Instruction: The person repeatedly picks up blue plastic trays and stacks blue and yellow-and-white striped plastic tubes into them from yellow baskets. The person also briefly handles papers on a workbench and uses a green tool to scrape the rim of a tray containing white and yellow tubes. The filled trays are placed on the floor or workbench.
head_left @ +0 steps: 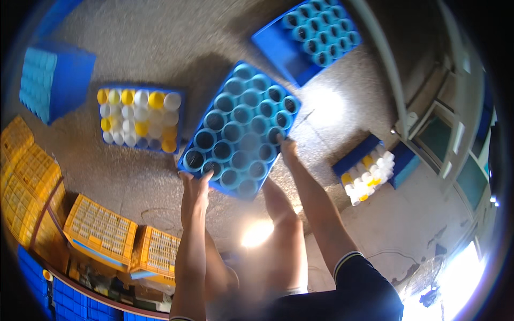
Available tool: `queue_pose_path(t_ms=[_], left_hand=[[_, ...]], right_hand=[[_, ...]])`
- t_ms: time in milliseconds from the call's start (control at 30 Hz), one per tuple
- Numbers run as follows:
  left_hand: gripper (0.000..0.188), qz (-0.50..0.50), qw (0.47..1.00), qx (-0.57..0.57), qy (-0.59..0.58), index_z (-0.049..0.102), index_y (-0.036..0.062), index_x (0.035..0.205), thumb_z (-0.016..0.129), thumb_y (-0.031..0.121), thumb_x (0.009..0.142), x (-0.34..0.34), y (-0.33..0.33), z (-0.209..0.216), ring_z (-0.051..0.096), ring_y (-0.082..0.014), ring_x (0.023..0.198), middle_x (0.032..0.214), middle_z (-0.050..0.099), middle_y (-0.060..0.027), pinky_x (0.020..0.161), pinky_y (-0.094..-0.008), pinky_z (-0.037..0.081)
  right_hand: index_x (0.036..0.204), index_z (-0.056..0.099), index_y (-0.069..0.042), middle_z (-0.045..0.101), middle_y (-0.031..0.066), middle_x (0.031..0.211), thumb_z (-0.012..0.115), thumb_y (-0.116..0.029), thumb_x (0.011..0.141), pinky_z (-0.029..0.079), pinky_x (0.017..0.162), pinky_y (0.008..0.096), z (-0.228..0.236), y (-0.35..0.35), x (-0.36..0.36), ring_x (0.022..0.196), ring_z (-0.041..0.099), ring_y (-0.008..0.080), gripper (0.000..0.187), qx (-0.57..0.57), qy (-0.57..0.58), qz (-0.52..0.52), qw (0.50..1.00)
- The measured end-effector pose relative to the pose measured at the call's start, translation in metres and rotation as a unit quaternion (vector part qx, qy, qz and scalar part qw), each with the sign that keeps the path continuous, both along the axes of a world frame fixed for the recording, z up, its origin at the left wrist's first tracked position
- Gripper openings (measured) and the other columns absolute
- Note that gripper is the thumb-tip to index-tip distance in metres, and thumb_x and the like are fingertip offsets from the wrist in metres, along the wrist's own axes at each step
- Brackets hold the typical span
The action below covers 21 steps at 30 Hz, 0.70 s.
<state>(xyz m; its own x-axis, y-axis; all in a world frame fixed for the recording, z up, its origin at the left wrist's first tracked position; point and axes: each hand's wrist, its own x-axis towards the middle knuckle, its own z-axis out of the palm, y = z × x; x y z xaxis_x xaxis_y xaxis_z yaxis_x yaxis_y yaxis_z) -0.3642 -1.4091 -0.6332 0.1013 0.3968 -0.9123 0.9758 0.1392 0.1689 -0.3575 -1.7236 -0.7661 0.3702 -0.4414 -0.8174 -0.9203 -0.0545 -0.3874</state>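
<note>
Both hands hold a blue crate (213,185) in front of me, tilted, its open side facing me. Rows of light-blue round tubes (233,131) fill it, their dark mouths showing. At the crate's lower left corner, my left hand (197,184) is closed on the rim, thumb over the edge. On the crate's right side, my right hand (287,147) grips the rim, thumb by a tube's mouth. The fingers beneath the crate are hidden. A hazy smear blurs the lower tubes.
Left stands a blue crate of white and yellow round-ended pieces (127,112), another crate of light-blue tubes (72,77) beyond. A part-filled blue crate (276,45) is at the far right; a tipped one (356,152) lies near a metal frame (393,75). Yellow crates (101,230) line the lower left.
</note>
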Motion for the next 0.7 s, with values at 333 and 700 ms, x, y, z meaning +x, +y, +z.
queue_pose_path(t_ms=[333, 700], left_hand=[[0.068, 0.043, 0.974, -0.202, -0.091, 0.046, 0.0037, 0.137, 0.077, 0.010, 0.076, -0.054, 0.020, -0.155, 0.058, -0.0206, 0.108, 0.126, 0.059, -0.0064, 0.088, -0.0313, 0.049], [0.031, 0.144, 0.969, -0.151, -0.134, 0.067, 0.0058, 0.097, 0.060, 0.036, 0.091, -0.143, 0.152, 0.041, 0.062, -0.0238, 0.081, 0.087, 0.067, -0.0107, 0.072, -0.0395, 0.048]], right_hand=[[0.115, 0.060, -0.004, 0.067, 0.0081, 0.104, 0.063, -0.024, 0.096, 0.054, 0.078, 0.0330, -0.080, -0.021, -0.041, 0.092, 0.064, 0.0211, 0.028, 0.098, 0.053, -0.010, 0.994], [0.087, 0.074, -0.006, 0.073, 0.0062, 0.083, 0.069, -0.023, 0.083, 0.055, 0.071, 0.0332, 0.163, 0.015, -0.039, 0.075, 0.069, 0.0176, 0.018, -0.027, 0.011, 0.593, 0.804]])
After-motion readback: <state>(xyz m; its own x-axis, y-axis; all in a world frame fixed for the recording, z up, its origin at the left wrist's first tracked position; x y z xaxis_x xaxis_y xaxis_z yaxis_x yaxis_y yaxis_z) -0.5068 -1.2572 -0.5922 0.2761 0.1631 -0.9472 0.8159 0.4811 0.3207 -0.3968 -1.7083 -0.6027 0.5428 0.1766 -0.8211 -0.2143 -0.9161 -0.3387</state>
